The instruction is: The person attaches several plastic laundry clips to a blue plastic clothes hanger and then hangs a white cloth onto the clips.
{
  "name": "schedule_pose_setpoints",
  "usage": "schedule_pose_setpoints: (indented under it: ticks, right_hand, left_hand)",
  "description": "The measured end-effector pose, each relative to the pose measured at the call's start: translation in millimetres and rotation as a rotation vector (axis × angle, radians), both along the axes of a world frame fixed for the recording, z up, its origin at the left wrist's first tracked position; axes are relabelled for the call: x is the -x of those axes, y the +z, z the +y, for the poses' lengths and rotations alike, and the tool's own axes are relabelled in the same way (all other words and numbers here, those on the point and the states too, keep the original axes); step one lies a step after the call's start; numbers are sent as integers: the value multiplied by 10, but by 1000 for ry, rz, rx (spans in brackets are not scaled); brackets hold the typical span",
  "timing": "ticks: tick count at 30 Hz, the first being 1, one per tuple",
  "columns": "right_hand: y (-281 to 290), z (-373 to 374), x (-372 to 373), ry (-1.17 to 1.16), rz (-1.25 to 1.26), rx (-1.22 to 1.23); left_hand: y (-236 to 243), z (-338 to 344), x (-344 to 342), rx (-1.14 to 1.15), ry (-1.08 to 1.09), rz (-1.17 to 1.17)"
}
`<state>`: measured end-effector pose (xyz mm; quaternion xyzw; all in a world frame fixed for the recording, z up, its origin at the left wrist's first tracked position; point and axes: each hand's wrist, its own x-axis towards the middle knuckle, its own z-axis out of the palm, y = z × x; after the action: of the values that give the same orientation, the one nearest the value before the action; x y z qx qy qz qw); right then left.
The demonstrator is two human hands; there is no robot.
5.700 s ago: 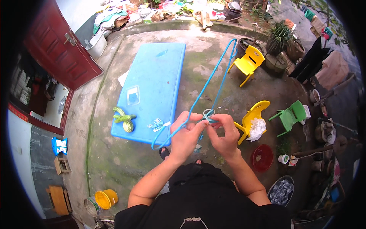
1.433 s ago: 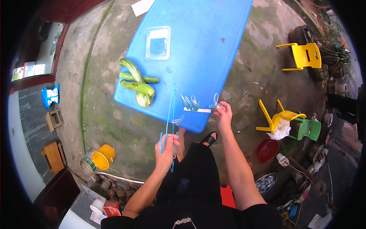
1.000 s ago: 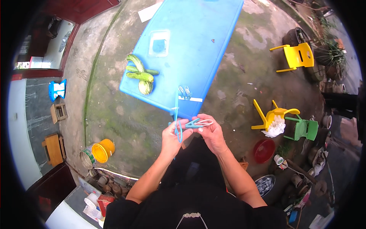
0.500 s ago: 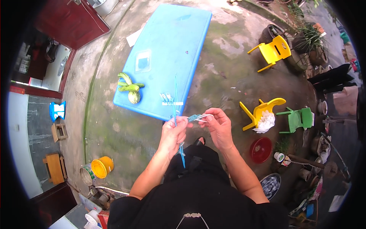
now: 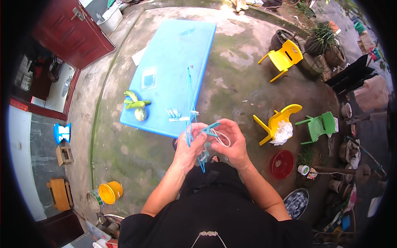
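Observation:
A thin blue clothes hanger (image 5: 189, 91) stands up out of my closed left hand (image 5: 189, 145), and its other end hangs down below the wrist. Between that hand's thumb and fingers sits a teal clothespin (image 5: 212, 127), level with my right hand. My right hand (image 5: 234, 147) is closed, fingers curled, on a loop of white cord (image 5: 226, 139) beside the clothespin. More pale teal clip-like pieces (image 5: 204, 155) dangle between the hands, partly hidden.
Ahead is a blue table (image 5: 178, 53) with green squashes (image 5: 138, 105), a clear plastic box (image 5: 149, 78) and small packets (image 5: 173, 114). Yellow chairs (image 5: 285, 56), a green chair (image 5: 321, 126) and a red basin (image 5: 282, 164) stand right. A yellow bucket (image 5: 111, 192) is left.
My hands have come closer together and the right has turned inward. The teal clothespin now points up and right, and the white loop hangs lower. The view has shifted slightly.

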<state>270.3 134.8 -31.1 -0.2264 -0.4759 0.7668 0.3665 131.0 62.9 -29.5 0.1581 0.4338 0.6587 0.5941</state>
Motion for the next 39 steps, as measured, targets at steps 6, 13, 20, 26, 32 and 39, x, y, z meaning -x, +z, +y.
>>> schedule_pose_setpoints:
  ticks: [6, 13, 20, 26, 32, 39]
  right_hand:
    - [-17, -4, -233, -88, -66, -29]
    - [183, 15, -239, -323, -464, -720]
    - [162, -15, -264, -320, -354, -403]
    - [308, -22, -244, -285, -480, -582]
    - [283, 4, -302, -269, -430, -715]
    - [289, -95, -264, -288, -372, -598]
  left_hand:
    - [0, -23, -70, -36, 3, 22]
    - [61, -47, -129, -53, -4, 144]
    - [148, -46, -133, -80, -47, 529]
    - [305, -73, -42, -83, -192, 713]
    - [249, -109, -56, -90, -102, 810]
    - [220, -122, -202, -16, 10, 592]
